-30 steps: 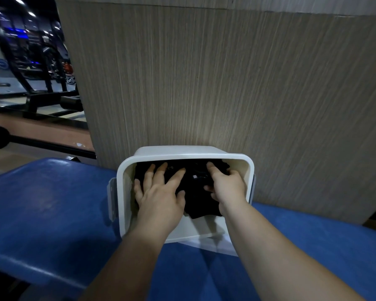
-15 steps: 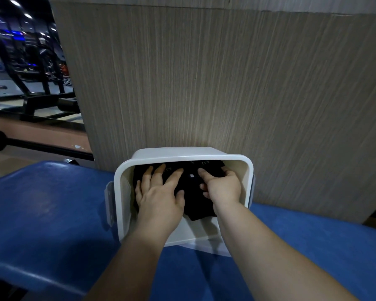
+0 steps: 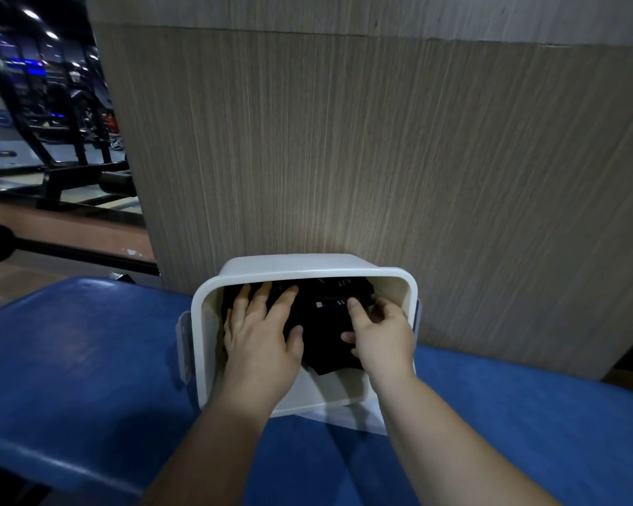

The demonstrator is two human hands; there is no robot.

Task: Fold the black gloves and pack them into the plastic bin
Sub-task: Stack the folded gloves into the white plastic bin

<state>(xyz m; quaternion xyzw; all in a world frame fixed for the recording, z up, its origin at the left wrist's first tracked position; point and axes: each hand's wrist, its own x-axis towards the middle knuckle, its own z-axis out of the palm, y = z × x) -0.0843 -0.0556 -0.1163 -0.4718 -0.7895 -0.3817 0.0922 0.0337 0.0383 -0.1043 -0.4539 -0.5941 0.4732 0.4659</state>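
Observation:
A white plastic bin stands on a blue padded surface, close against a wood-grain wall. Black gloves lie inside it, with small white labels showing. Both hands are down in the bin. My left hand lies flat on the left part of the gloves with its fingers spread and straight. My right hand is on the right part, index finger stretched out onto a glove near a label, the other fingers bent toward the bin's right wall. What those bent fingers hold is hidden.
The blue padded bench stretches left and right of the bin. The wood-grain wall rises directly behind it. Dark gym machines stand far back at the left. A white lid or sheet pokes out under the bin's near edge.
My right hand has shifted a little to the right inside the bin, its index finger reaching further onto the gloves. My left hand stays flat on them. The view has tilted slightly.

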